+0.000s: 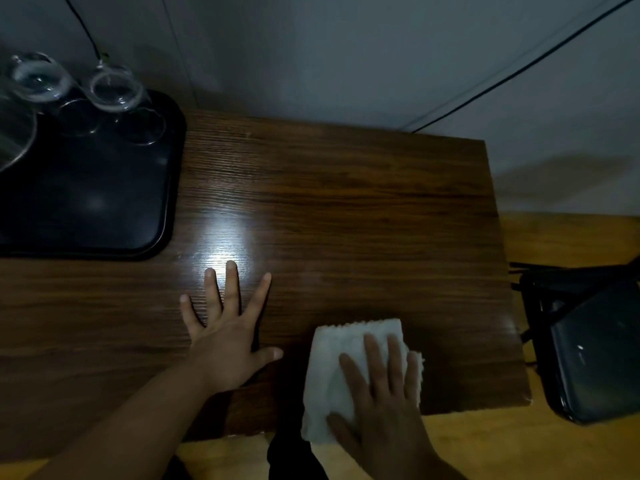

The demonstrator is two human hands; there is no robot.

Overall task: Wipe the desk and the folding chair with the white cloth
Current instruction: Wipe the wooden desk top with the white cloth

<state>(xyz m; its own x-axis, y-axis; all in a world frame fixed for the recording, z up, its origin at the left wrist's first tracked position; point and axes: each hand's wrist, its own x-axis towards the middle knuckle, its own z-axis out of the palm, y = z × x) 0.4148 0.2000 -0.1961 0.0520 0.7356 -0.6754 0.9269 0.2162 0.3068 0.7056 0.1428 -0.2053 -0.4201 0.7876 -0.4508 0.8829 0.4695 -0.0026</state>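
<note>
The desk [346, 202] had a dark brown wood-grain top, smooth and glossy, with a bright spot of reflected light on it. The white cloth [343, 368] looked soft and fluffy, like terry, with a matt surface. The black tray [104, 202] seemed to be smooth plastic with a slight shine. The cups [114, 88] on it were clear glass. The chair seat [595, 358] was black and glossy.

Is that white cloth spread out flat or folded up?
Folded. The white cloth lies as a thick compact pad on the desk, under the flat right hand.
</note>
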